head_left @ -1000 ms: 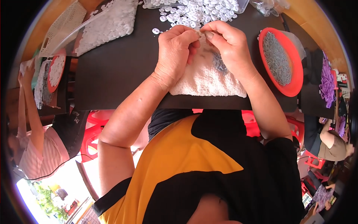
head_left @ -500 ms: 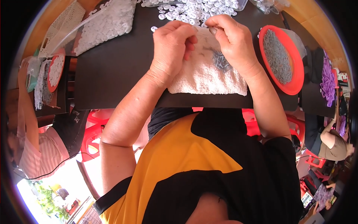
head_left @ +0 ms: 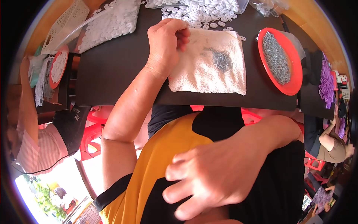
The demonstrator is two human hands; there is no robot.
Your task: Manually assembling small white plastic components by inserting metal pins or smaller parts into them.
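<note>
Your left hand (head_left: 167, 40) curls at the far left of the cloth (head_left: 203, 80), your right hand (head_left: 218, 177) hangs loosely spread well short of it, any hold unseen in both, finished work unclear but plenty seemingly left: grey screws (head_left: 222, 61) on the cloth, white pieces (head_left: 203, 12) beyond.

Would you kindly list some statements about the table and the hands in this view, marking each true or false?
1. A small pile of grey pieces lies on the pale cloth. True.
2. The red dish is left of the cloth. False: the red dish is to its right.
3. The right hand is in front of the shirt. True.
4. The left hand is inside the dish. False: the left hand is by the cloth's far left corner.
</note>
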